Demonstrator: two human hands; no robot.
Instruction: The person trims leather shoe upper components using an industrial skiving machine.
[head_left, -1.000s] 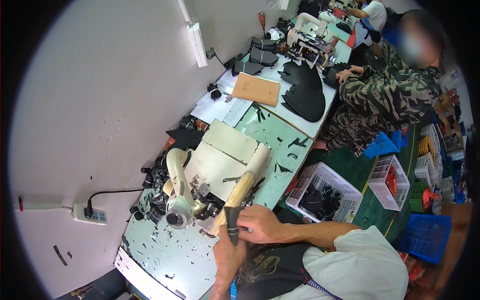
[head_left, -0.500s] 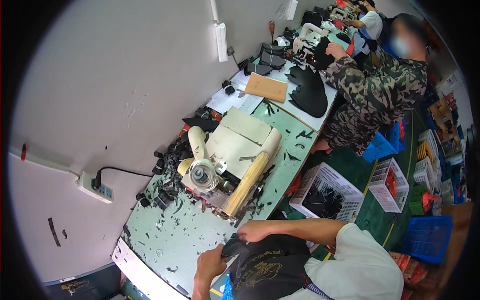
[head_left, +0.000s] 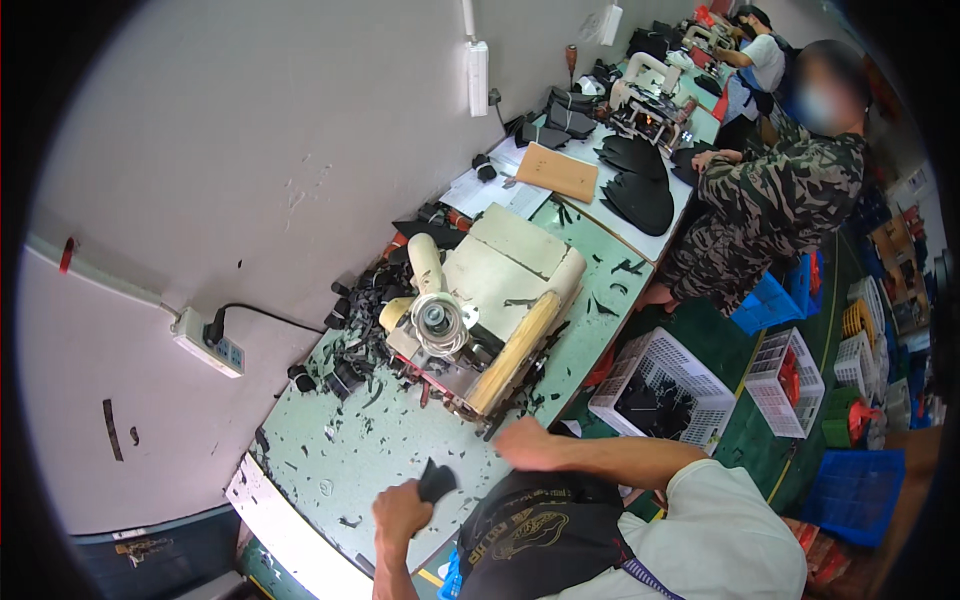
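Observation:
My left hand (head_left: 401, 507) is closed on a small, dark, flat piece of sheet material (head_left: 437, 482), held above the near part of the pale green table (head_left: 330, 480). The piece's free end sticks up past my fingers. My right hand (head_left: 522, 443), smeared by motion, is apart from it, close to the front of a cream bench machine (head_left: 510, 245). Its fingers cannot be made out. That machine carries a clear round cup (head_left: 437, 318) and a yellowish bar (head_left: 515, 352) along its side.
Black scraps (head_left: 365, 335) are heaped between machine and wall. Beyond, a tan pad (head_left: 557, 172) and large black cut pieces (head_left: 638, 200) lie on a white surface. A co-worker in camouflage (head_left: 790, 190) stands there. A white crate (head_left: 720, 400) stands on the floor.
My hands have separated: the left moved left with the black piece, the right moved towards the machine. The co-worker's hands came down from the farther machine, and another black piece lies on the white surface.

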